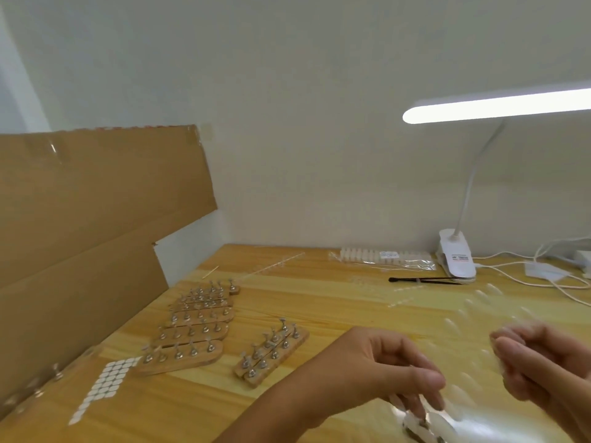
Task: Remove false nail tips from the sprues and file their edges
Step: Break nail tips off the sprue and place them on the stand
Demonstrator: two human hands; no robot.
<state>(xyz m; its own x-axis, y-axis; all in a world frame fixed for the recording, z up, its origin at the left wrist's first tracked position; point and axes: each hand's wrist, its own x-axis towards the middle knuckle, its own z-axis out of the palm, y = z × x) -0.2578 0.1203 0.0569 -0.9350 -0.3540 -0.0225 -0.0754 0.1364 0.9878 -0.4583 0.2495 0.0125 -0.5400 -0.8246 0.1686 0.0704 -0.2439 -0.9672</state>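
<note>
1. Left hand (367,369): low in the frame, fingers curled downward, thumb lying forward over them. Fingertips hang over a white-and-dark patterned object (419,426), blurred; whether they grip it cannot be told.
2. Right hand (540,366): level with the left and apart from it, fingers curled inward, heavily blurred. Whether it holds anything cannot be told.
3. Nail tips (450,323), clear, loose: scattered on the table (319,298) between the two hands and beyond them, some just beside the left fingertips.
4. Bag (383,259), clear plastic, holding a row of pale tips: well beyond both hands, by the wall. It bears a white label (389,254); the print is too small to read.
5. Lamp (499,105), white, lit bar on a bendy neck: its clip (457,257) stands beyond the right hand. A sticker on the clip shows red and dark print, unreadable.
6. Black stick (422,279): lies on the table in front of the bag, touching the clip.
7. White cables (527,282): beyond the right hand.
8. Wooden holders (195,327) with small metal stands: a stacked row well outside the left hand; a separate pair (271,353) nearer the left wrist.
9. Sheet of white oval stickers (108,382): outside the holders.
10. Cardboard (89,219): upright, furthest outside the left hand.
</note>
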